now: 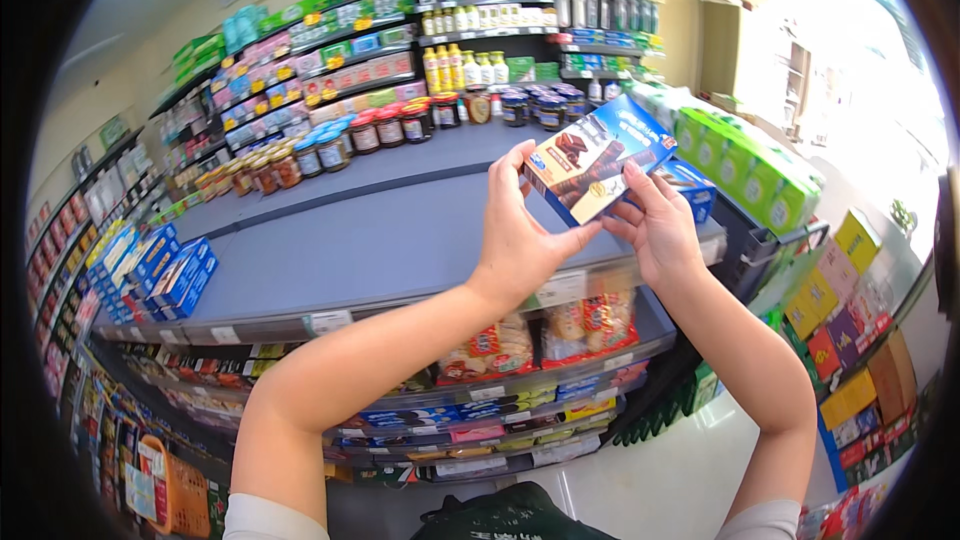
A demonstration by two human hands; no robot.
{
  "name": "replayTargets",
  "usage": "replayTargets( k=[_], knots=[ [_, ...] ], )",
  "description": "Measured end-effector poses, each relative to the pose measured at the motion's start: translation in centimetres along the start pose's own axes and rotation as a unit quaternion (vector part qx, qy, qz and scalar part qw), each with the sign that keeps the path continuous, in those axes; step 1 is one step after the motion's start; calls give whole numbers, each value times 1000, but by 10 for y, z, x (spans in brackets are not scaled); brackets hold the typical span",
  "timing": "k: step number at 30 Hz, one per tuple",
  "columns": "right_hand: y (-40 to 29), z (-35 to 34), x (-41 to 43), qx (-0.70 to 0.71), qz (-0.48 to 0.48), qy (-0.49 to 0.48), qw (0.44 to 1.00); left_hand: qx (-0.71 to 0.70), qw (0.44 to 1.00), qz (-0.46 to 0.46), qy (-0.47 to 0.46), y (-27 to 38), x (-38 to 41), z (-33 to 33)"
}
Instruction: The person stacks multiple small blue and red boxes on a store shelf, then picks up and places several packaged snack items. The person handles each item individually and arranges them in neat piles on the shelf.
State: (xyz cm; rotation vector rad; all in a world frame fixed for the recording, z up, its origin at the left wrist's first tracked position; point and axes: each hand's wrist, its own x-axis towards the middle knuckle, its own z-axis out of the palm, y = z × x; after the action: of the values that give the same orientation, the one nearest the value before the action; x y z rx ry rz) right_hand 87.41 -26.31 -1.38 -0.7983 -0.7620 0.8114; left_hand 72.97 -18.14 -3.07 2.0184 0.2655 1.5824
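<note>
Both my hands hold up a blue snack box [600,157] printed with chocolate wafer rolls, tilted above the right end of a grey shelf top [360,247]. My left hand [517,232] grips its left side, the thumb along the lower edge. My right hand [660,217] has its thumb on the printed front near the right side, with the other fingers curled at the edge and partly behind. Another blue box [688,187] stands on the shelf just behind my right hand, partly hidden by it.
Several blue boxes [161,270] stand at the shelf's left end. Jars with coloured lids [375,127] line the raised back tier. Green packs [750,165] are stacked to the right. Bagged snacks [589,326] fill the tier below. An orange basket [184,491] sits at lower left.
</note>
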Motion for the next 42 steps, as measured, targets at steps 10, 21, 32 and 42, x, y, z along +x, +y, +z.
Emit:
replayTargets(
  k=[10,21,32,42],
  knots=[
    [60,167,-27,-70,7,-212,975,183,978,54,89,25,-59,-180],
    [150,388,-74,-101,179,-363,909,290,927,4,237,57,-122,-394],
    [237,520,-54,-141,251,-316,904,438,861,-83,244,53,-170,-520],
    [258,543,-50,-227,255,-327,881,412,873,-89,246,37,-169,-544]
  ],
)
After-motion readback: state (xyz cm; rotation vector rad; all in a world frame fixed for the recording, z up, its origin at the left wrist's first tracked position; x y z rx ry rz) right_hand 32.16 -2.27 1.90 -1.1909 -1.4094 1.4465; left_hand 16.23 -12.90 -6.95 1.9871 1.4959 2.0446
